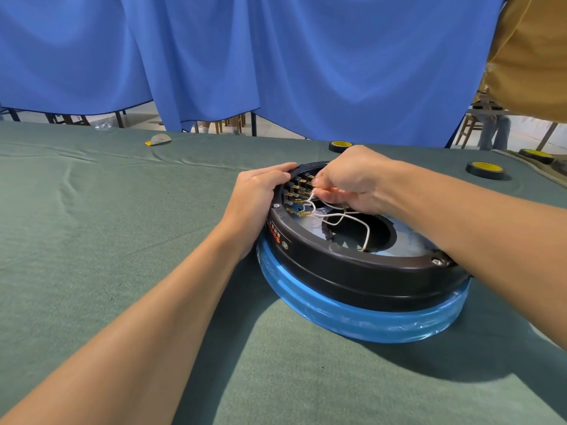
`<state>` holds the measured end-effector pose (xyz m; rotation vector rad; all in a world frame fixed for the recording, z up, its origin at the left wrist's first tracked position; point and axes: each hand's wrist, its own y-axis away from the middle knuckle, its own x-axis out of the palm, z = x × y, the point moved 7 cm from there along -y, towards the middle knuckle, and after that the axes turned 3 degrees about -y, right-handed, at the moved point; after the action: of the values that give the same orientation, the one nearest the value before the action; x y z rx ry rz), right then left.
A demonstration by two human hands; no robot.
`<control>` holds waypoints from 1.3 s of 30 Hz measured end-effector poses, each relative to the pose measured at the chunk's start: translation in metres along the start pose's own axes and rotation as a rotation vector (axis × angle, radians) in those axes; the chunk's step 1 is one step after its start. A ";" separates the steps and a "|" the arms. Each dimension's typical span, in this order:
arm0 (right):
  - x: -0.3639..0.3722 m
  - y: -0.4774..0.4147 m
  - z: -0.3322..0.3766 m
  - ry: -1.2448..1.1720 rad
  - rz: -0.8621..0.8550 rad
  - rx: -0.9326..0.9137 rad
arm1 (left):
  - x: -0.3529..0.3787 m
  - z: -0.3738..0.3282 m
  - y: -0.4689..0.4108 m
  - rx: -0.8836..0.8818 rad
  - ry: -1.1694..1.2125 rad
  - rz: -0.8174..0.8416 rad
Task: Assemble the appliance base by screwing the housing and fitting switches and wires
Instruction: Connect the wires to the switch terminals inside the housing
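Appliance base (352, 271) sits a bit right of centre on the worktop (122, 240). It's a black ring housing with its lower band wrapped in blue film (352, 320). Starting from the left, the left hand (257, 191) has its fingers curled over the black rim at the base's left edge, gripping it to hold it steady. Just right of that, inside the rim, is a block of brass spade terminals (296, 191). The right hand (352, 179) reaches in from the right and pinches one of the white wires (337, 214) close to those tabs, while the rest of the wires loop across the middle opening. A screw (438, 261) is already in the rim at the lower right. So I'd say the housing is fastened and this is the wiring step. The next move probably needs the connector lined up square with its tab and pushed straight on, with the left hand bracing the appliance base. The worktop has a green cloth, wrinkled on the left. There's a small yellow-and-white scrap (158, 139) at the upper left and two black-and-yellow tape rolls (341, 146) (484, 170) behind the base. A blue curtain (276, 56) fills the back, and someone in a tan top (537, 56) stands at the upper right.
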<state>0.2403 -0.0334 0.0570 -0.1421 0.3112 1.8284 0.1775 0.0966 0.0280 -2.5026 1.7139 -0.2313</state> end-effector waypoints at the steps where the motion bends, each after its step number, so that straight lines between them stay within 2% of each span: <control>1: -0.001 0.001 0.002 0.056 -0.017 -0.025 | 0.000 0.000 0.000 0.000 0.002 -0.003; 6: -0.008 0.015 0.027 0.702 -0.227 -0.401 | 0.001 0.000 0.001 -0.014 0.028 0.003; 9: -0.008 0.024 0.031 0.683 -0.215 -0.492 | 0.001 0.001 0.003 -0.011 0.027 -0.003; 13: 0.002 0.028 0.027 0.714 -0.091 -0.463 | 0.001 0.000 0.004 -0.004 0.008 -0.004; 21: 0.005 0.027 0.024 0.753 -0.061 -0.422 | 0.000 0.002 0.003 -0.017 0.055 0.011; 33: 0.004 0.025 0.023 0.749 -0.004 -0.494 | 0.000 0.000 0.003 -0.015 0.004 0.000; 39: 0.015 0.028 0.027 0.956 -0.009 -0.627 | -0.001 0.002 0.002 -0.008 -0.008 -0.004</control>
<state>0.2105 -0.0189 0.0830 -1.4634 0.3731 1.6795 0.1754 0.0966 0.0260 -2.5092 1.7095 -0.2147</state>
